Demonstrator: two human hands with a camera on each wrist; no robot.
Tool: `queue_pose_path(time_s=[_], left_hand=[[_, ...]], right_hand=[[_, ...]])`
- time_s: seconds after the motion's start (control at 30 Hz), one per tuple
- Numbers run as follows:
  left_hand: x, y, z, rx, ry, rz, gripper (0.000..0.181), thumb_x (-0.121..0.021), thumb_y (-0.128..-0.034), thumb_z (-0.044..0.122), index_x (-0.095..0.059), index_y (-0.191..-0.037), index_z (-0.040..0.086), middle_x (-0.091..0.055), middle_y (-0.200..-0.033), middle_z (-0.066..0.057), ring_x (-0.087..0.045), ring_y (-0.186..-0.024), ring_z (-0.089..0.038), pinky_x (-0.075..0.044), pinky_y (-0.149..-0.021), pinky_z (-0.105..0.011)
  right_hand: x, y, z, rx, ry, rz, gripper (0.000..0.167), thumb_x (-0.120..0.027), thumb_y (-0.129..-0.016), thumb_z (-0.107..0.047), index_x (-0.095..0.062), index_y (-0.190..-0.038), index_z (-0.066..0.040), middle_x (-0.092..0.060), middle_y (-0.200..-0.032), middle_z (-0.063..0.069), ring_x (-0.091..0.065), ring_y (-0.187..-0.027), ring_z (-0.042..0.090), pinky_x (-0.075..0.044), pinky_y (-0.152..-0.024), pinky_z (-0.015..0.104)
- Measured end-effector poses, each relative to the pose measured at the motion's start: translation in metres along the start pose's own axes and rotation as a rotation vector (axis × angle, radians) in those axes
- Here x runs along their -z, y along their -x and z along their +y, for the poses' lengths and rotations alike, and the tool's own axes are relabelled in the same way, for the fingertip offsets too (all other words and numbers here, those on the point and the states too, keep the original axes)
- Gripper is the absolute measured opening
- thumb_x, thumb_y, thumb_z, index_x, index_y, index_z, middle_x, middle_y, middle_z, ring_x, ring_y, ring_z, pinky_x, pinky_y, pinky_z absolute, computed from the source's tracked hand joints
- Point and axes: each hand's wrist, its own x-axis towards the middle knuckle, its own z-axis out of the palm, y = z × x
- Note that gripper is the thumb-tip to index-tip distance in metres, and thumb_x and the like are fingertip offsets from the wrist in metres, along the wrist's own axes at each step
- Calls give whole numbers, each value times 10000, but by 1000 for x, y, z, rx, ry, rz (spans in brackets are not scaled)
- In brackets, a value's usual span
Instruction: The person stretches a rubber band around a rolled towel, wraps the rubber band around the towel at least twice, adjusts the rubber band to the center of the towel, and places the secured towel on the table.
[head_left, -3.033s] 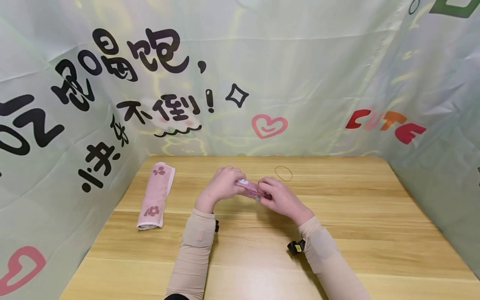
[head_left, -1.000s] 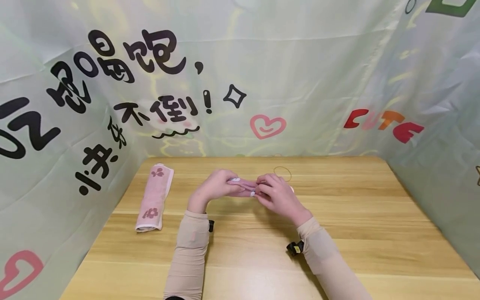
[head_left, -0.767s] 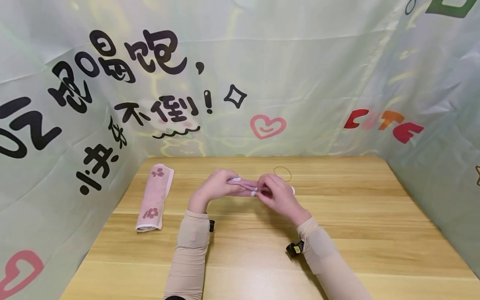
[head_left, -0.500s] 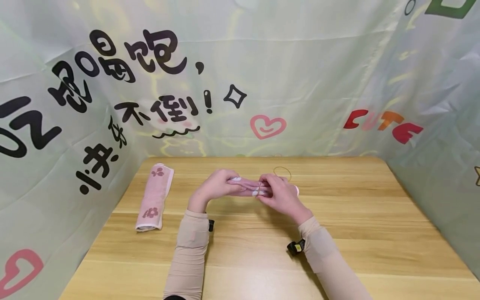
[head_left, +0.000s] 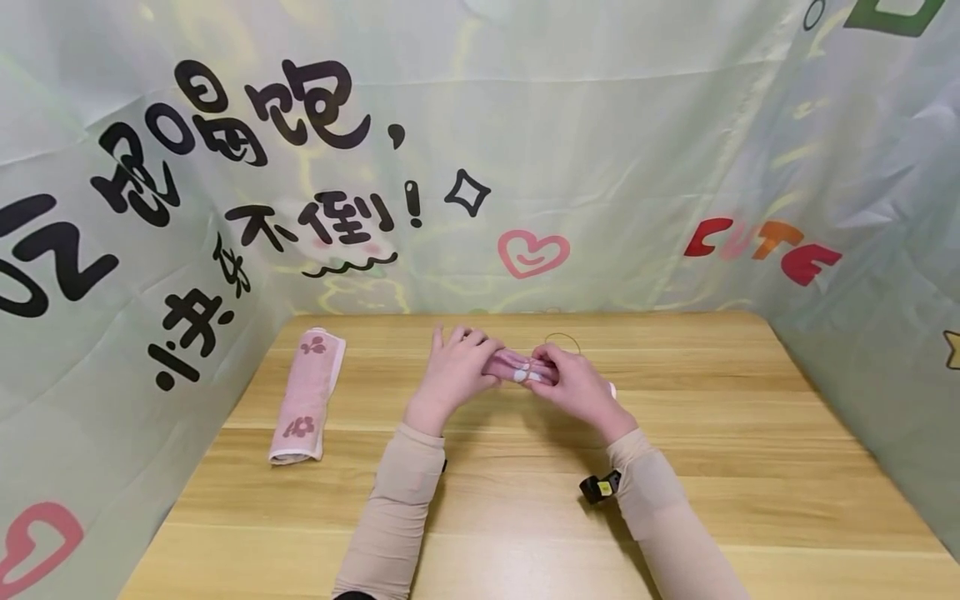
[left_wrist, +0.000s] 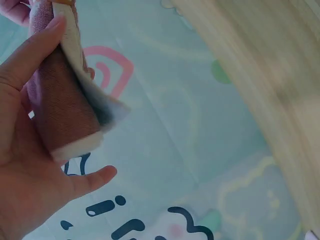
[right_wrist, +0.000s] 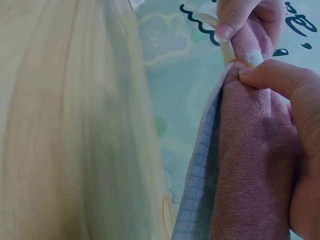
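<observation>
Both hands hold a rolled pink cloth with pale patches (head_left: 507, 358) above the middle of the table. My left hand (head_left: 453, 377) grips its left part; in the left wrist view the thumb of that hand (left_wrist: 37, 150) lies along the roll (left_wrist: 65, 100), and a pale edge flap stands away from it. My right hand (head_left: 579, 390) pinches the roll near its middle. A thin orange-yellow band (right_wrist: 242, 62) crosses the cloth (right_wrist: 250, 150) beside the right thumb in the right wrist view. The underside of that hand's grip is hidden.
A second rolled pink towel with darker flowers (head_left: 307, 392) lies at the table's left side. One loose thin band (head_left: 564, 336) lies behind my right hand, partly covered by it. A printed curtain (head_left: 622, 167) stands around the wooden table (head_left: 750, 467).
My left hand has shifted right along the cloth, and several of its fingers are more raised. The cloth and my right hand have moved slightly right.
</observation>
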Motion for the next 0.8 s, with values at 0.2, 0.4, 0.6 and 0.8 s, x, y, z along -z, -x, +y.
queue_pose_path(time_s=[0.2, 0.4, 0.6, 0.8], left_hand=[[-4, -1, -4, 3, 23, -36, 340, -706, -842, 483, -708, -1094, 255, -698, -1172, 77, -557, -1141, -192, -215, -1138, -636], [-1, 1, -13, 15, 111, -136, 301, -687, -864, 477, -720, -1018, 219, -730, -1061, 50, -560, -1049, -195, -261, -1123, -607], [3, 2, -22, -4, 167, -193, 270, -657, -884, 482, -701, -857, 216, -660, -770, 67, -585, -875, -183, -424, -940, -494], [6, 2, -28, -13, 262, -263, 233, -640, -903, 394, -743, -963, 193, -686, -786, 38, -604, -749, -137, -481, -775, -380]], right_hand=[[1, -1, -1, -17, 19, -30, 340, -762, -839, -273, -618, -1109, -127, -710, -1010, 64, -664, -901, 215, -541, -797, 403], [-9, -1, -3, 169, 100, 81, 311, -783, -813, -273, -640, -1060, -148, -688, -1033, 28, -638, -951, 216, -522, -845, 407], [-21, -1, -6, 452, 141, 223, 172, -791, -769, -161, -677, -898, -160, -662, -1037, 25, -612, -987, 211, -500, -900, 418], [-29, 0, -11, 569, 172, 212, 189, -784, -748, -137, -700, -911, -181, -650, -1045, 32, -603, -993, 218, -516, -855, 400]])
